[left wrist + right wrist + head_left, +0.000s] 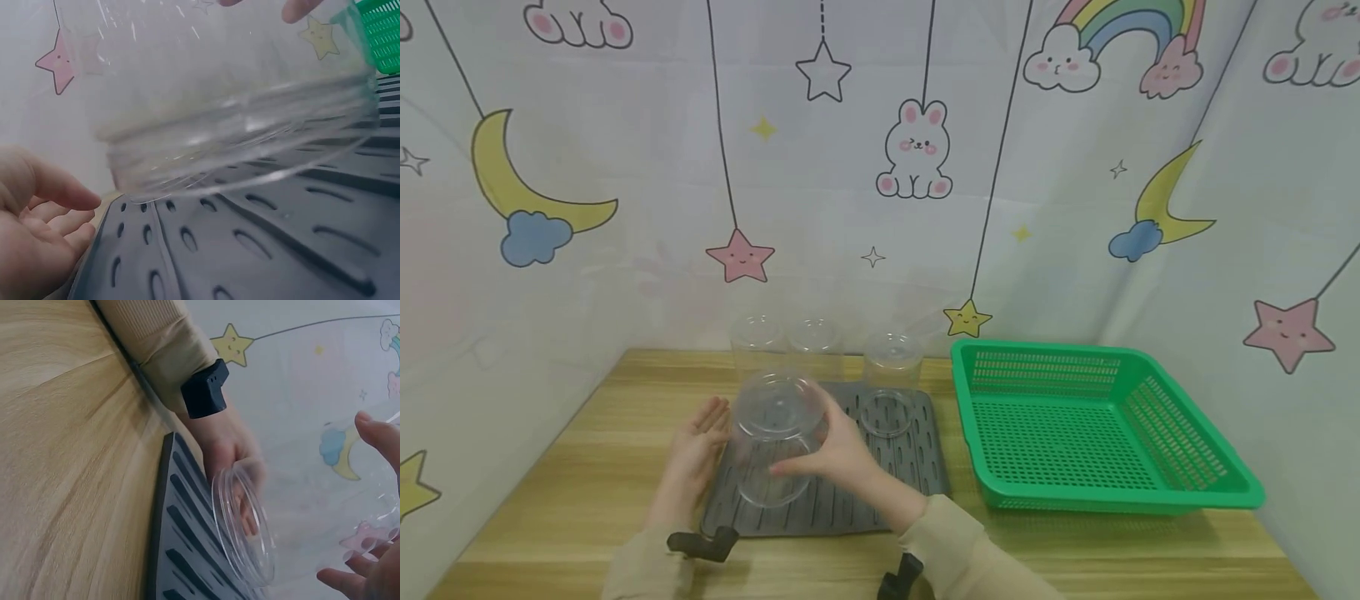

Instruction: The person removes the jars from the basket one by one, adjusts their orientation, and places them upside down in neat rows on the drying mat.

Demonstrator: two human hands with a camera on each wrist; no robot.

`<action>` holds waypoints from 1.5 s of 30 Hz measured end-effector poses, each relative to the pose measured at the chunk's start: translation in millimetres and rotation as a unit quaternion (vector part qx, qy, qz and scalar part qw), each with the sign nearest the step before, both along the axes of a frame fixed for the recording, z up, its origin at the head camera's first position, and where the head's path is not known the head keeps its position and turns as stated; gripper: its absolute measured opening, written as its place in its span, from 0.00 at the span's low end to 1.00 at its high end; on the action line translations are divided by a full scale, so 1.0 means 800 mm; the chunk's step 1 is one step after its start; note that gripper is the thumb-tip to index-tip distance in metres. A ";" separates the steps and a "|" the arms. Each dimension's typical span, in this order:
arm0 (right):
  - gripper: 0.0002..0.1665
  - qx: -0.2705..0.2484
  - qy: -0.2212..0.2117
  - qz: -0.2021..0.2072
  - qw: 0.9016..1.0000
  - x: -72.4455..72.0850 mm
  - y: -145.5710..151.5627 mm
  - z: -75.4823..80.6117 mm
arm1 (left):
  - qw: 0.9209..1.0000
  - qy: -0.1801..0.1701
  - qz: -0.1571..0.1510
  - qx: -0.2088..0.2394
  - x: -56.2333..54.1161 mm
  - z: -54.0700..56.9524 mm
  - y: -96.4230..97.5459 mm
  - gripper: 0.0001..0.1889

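My right hand [842,450] grips a clear plastic jar [778,417] round its side, thumb in front and fingers behind. The jar is upside down, its threaded mouth rim [244,137] low over the grey slotted drying mat [835,512]. In the left wrist view it looks slightly tilted, and fingers of the right hand show through its wall. To its left is my left hand [696,446], palm toward the jar and fingers relaxed, holding nothing. The right wrist view shows the left hand [228,453] partly behind the jar's rim.
Behind the held jar stand more clear jars, two at the back left [758,350] and one [892,371] at the mat's back right. A green perforated plastic basket [1105,500] sits to the right on the wooden table [580,442]. A patterned curtain [820,200] hangs behind.
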State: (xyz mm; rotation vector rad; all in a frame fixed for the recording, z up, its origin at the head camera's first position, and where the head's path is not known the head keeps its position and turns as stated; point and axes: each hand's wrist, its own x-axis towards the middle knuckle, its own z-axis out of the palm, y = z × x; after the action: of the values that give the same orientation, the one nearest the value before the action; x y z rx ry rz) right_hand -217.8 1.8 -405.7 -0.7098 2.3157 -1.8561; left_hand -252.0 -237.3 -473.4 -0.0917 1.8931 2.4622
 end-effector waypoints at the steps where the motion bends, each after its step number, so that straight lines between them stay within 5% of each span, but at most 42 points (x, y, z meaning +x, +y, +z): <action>1: 0.65 0.001 0.001 -0.001 1.000 -0.001 -0.002 -0.002 | 1.000 0.000 0.000 0.002 0.000 -0.001 0.001 0.42; 16: 0.65 0.047 0.003 -0.023 0.999 -0.005 -0.014 -0.014 | 0.999 -0.012 -0.006 -0.029 -0.001 -0.004 0.006 0.43; 28: 0.66 0.071 0.010 -0.016 0.997 -0.009 -0.022 -0.016 | 0.996 -0.030 0.027 -0.075 -0.003 -0.008 0.008 0.36; 45: 0.66 0.097 0.001 -0.004 0.995 -0.010 -0.024 -0.015 | 0.995 -0.045 0.035 -0.083 -0.002 -0.005 0.007 0.34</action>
State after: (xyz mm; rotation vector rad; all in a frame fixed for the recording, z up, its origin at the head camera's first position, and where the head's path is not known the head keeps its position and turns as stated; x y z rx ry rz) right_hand -225.5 -17.5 -418.0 -0.6782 2.4594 -1.6038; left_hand -253.9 -231.5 -477.5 -0.2739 2.0862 2.2950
